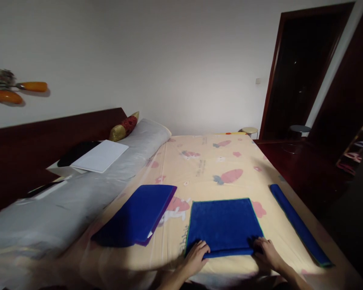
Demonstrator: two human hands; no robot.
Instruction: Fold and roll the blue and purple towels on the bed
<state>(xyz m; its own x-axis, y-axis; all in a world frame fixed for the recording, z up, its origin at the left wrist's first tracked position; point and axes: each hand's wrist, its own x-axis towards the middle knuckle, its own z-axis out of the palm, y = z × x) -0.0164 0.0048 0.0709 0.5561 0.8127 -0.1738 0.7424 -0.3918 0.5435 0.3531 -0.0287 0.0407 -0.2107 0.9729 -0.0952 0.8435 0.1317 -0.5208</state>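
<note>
A blue towel (225, 221) with a green edge lies spread on the bed, its near edge turned into a narrow roll. At the left end of that roll is my left hand (198, 255), fingers curled over the cloth. My right hand (264, 250) grips the right end in the same way, its fingertips partly hidden in shadow. To the right lies another blue towel (301, 225), rolled into a long tube. On the left rests a stack of folded blue cloths (142, 215) with a purple edge and a small white tag.
The bed (205, 161) has a sheet with a carrot and rabbit print. A long grey pillow (115, 185) runs along the dark headboard (48, 137), with a white flat box (101, 156) on it. Two stools, a yellow one (249, 130) and a dark one (299, 129), stand beyond the bed.
</note>
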